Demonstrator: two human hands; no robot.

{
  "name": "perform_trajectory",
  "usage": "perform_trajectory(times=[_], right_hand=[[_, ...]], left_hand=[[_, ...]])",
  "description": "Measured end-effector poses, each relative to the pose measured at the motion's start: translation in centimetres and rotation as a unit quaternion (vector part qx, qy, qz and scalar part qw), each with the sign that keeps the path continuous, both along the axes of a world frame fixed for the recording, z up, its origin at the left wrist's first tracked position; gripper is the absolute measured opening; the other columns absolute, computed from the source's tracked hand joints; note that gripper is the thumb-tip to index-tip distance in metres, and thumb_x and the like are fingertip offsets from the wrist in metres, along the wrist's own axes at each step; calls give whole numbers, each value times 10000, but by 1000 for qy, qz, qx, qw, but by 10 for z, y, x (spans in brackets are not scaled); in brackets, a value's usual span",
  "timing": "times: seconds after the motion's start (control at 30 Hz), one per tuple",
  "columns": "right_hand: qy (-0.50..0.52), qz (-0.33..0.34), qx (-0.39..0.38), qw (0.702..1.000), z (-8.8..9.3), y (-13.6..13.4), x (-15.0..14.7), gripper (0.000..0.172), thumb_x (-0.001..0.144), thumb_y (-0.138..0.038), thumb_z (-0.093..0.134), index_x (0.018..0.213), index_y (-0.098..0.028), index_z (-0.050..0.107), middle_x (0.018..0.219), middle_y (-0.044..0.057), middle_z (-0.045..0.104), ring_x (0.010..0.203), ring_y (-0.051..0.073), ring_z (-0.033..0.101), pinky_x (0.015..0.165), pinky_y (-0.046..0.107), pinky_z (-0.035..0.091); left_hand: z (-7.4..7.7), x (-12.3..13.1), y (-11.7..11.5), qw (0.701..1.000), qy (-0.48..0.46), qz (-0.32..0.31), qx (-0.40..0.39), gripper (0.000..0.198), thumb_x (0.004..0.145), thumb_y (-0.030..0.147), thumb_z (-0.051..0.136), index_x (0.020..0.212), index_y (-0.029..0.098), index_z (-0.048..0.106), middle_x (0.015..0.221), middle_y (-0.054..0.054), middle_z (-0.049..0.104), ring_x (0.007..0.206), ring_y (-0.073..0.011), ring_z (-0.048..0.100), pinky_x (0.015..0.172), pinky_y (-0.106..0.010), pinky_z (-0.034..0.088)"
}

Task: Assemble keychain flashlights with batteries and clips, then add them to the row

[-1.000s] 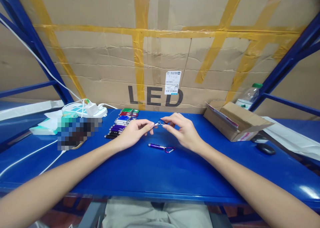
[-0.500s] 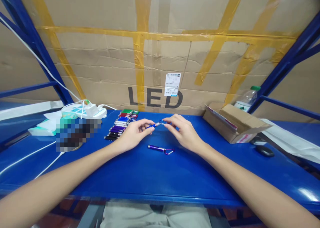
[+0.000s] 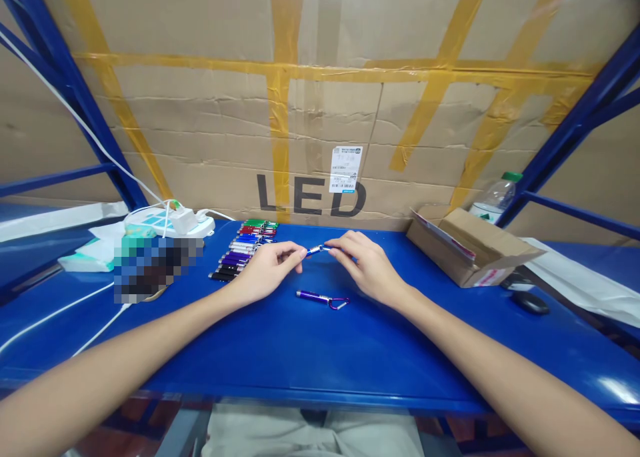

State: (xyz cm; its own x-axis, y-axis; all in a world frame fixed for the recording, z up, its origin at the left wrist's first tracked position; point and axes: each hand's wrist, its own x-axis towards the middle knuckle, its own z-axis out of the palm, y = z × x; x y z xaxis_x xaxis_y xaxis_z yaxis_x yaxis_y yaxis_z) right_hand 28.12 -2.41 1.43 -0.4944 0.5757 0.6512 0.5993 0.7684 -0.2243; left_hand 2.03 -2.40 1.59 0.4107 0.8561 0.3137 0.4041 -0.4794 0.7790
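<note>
Between my two hands, above the blue table, is a small blue keychain flashlight (image 3: 315, 250). My left hand (image 3: 267, 270) pinches one end of it between thumb and fingers. At the other end my right hand (image 3: 370, 263) is closed on its carabiner clip, which the fingers mostly hide. A purple keychain flashlight (image 3: 313, 297) lies on the table just below, its purple carabiner pointing right. Left of my left hand, a row of keychain flashlights (image 3: 237, 257) in green, red, blue, white, purple and black is laid out, partly covered by that hand.
A large taped carton (image 3: 210, 130) marked LED stands behind the table (image 3: 320, 357). On the right are an open cardboard box (image 3: 480, 267), a plastic bottle (image 3: 493, 200) and a black mouse (image 3: 530, 302). A white power strip (image 3: 200, 227) with cables and a blurred-out object sit left.
The blue flashlight has turned a little in my fingers, and its carabiner is now more covered by my right hand. The purple flashlight has stayed where it was.
</note>
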Motion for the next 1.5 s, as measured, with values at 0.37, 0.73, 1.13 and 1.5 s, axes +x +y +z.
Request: perform_trajectory(times=[0.37, 0.73, 1.13, 1.5], right_hand=[[-24, 3, 16, 1000, -1, 0, 1, 253, 1142, -299, 492, 1154, -218, 732, 1064, 97, 729, 962, 247, 645, 882, 380, 518], [4, 19, 20, 1000, 1, -2, 0, 199, 1120, -290, 548, 1222, -240, 711, 1139, 98, 743, 1042, 257, 670, 941, 409, 548], [124, 34, -132, 983, 6, -7, -7, 148, 1027, -311, 673, 1134, -223, 722, 1030, 53, 781, 848, 201, 688, 796, 342, 542], [162, 20, -228, 960, 1, 3, -4, 168, 1019, -306, 593, 1111, -213, 700, 1030, 39, 763, 918, 199, 686, 799, 322, 504]], left_hand=[[2, 1, -1, 1000, 17, -11, -8, 544, 1061, 596, 526, 754, 183, 705, 854, -24, 746, 751, -179, 606, 742, -305, 430], [-5, 0, 4, 999, 31, 1, -18, 419, 1012, 574, 600, 1065, 193, 767, 839, -29, 749, 792, -213, 664, 735, -320, 472], [-3, -1, 3, 999, 17, 34, -4, 405, 1009, 567, 631, 1082, 194, 771, 838, -33, 769, 769, -208, 673, 707, -309, 465], [-8, -2, 6, 999, 35, 22, 24, 378, 1018, 527, 634, 1160, 208, 779, 1030, -58, 789, 850, -215, 671, 760, -322, 495]])
